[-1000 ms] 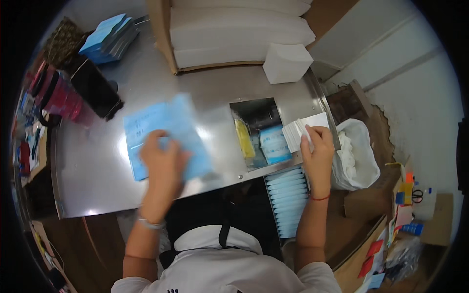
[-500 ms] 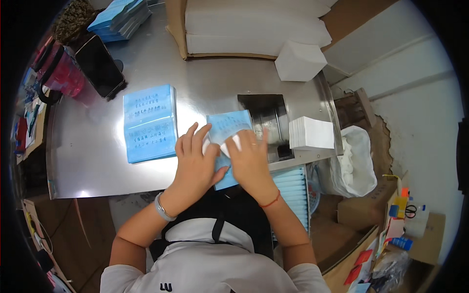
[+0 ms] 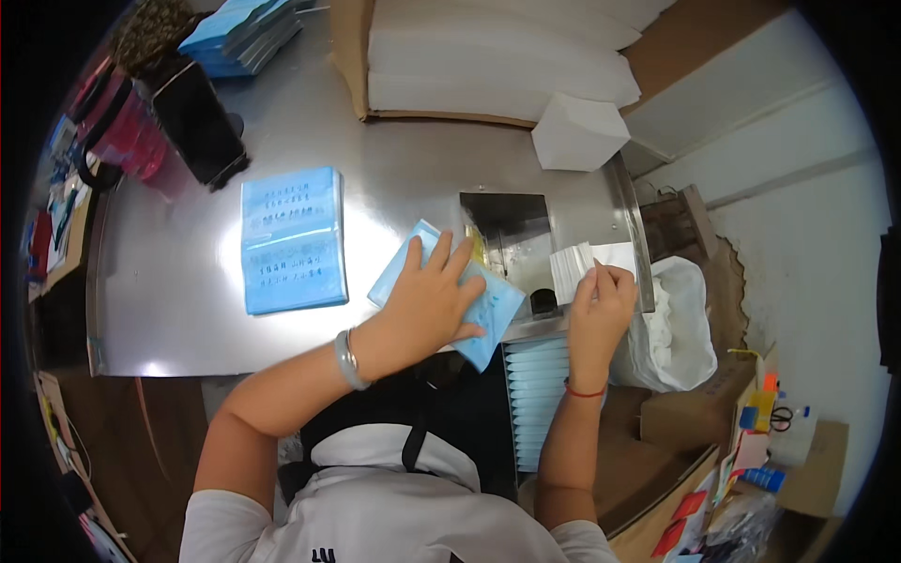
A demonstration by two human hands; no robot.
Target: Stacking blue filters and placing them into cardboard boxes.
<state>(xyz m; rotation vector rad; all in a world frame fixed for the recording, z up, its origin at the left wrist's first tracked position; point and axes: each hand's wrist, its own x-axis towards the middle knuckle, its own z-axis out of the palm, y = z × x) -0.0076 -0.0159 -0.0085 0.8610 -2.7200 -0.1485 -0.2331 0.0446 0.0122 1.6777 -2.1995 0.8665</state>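
Head view, left hand [image 3: 427,305] flat on blue packet [image 3: 488,305], right hand [image 3: 598,314] pinching white sheets [image 3: 570,270]

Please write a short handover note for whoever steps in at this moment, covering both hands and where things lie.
Left hand: flat, palm down, pressing a light blue packet on the steel table.
Right hand: fingertips on the white sheet stack by the metal tray.
Done: a pile of blue packets lies to the left.
Left: the packet under the left hand is not on that pile; blue ones stand in a row below the table edge.
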